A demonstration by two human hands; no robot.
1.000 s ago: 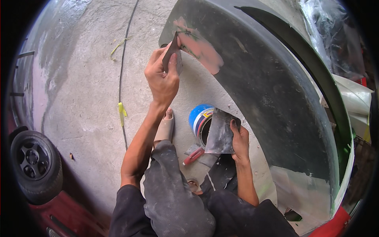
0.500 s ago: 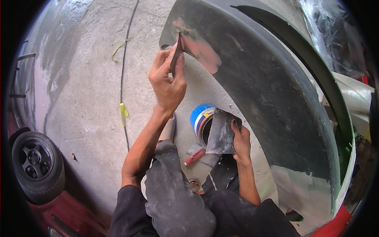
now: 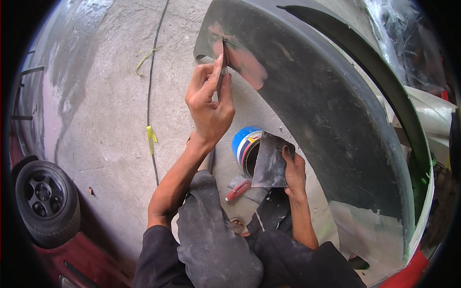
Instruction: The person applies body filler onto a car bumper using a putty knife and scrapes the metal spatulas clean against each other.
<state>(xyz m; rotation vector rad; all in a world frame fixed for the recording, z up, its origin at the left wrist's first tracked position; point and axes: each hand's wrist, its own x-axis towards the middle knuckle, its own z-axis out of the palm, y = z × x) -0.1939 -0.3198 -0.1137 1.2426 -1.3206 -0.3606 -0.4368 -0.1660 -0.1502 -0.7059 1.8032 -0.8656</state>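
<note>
My left hand [image 3: 210, 103] pinches a thin, dark putty spreader [image 3: 224, 56] between thumb and fingers. The spreader's far edge meets a pink filler patch [image 3: 248, 68] near the far left end of a dark, curved car bumper [image 3: 331, 105]. Lower down, my right hand [image 3: 296, 174] grips a flat grey plate [image 3: 270, 163] smeared with pale residue, thumb on top and the other fingers underneath. Partly behind that plate stands an open blue and white tin [image 3: 245, 139]; its contents are hard to make out.
A red-handled tool [image 3: 237, 190] lies by the tin, near my feet. To the left, a black cable [image 3: 150, 91] with yellow ties runs along the concrete floor [image 3: 110, 120]. A car wheel [image 3: 45, 201] stands at the lower left. Clear plastic sheeting [image 3: 408, 43] hangs at the far right.
My left hand has shifted right and slightly nearer, and the spreader's edge has slid a little to the right on the pink filler. My right hand and the plate have barely moved.
</note>
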